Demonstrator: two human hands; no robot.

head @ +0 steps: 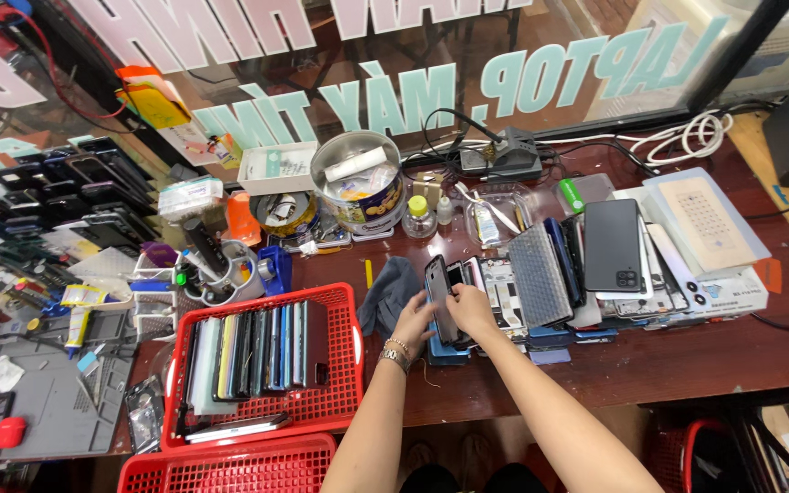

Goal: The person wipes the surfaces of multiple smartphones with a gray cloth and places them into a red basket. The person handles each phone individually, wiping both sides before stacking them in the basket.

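Observation:
Both my hands meet at the middle of the dark red-brown table (687,351). My left hand (413,319) and my right hand (472,309) grip a dark smartphone (440,294) held upright on its edge, at the left end of a row of phones (541,274) that stand on edge. A bracelet sits on my left wrist. A blue-grey cloth (387,294) lies just left of my left hand.
A red plastic basket (351,365) with several phones standing in it sits to the left; a second red basket (230,470) is at the near edge. A round tin (358,183), small bottles, cables, a grey work mat (47,402) and a stack of flat boxes (705,228) surround the area.

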